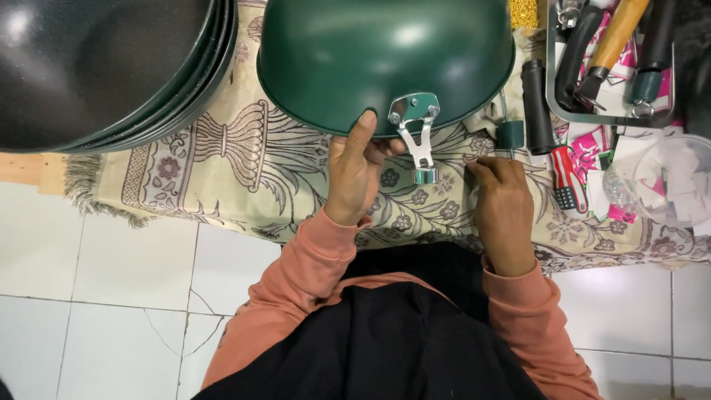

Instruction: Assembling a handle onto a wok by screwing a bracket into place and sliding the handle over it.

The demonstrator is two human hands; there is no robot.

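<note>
The scene is evenly and fairly brightly lit from above; a soft oval glare sits on the upturned green pan (385,52) near its top, and a smaller white hotspot marks the dark stacked pans (96,67) at the cloth's far left corner; shadows are weak and diffuse, with only a faint one under the green pan's rim on the patterned cloth (244,163); the white floor tiles (111,296) read slightly washed out; focus is sharp in the middle, softer toward the right edge, where the clear plastic container (663,181) looks hazy; straight lines bow a little at the frame's edges.
</note>
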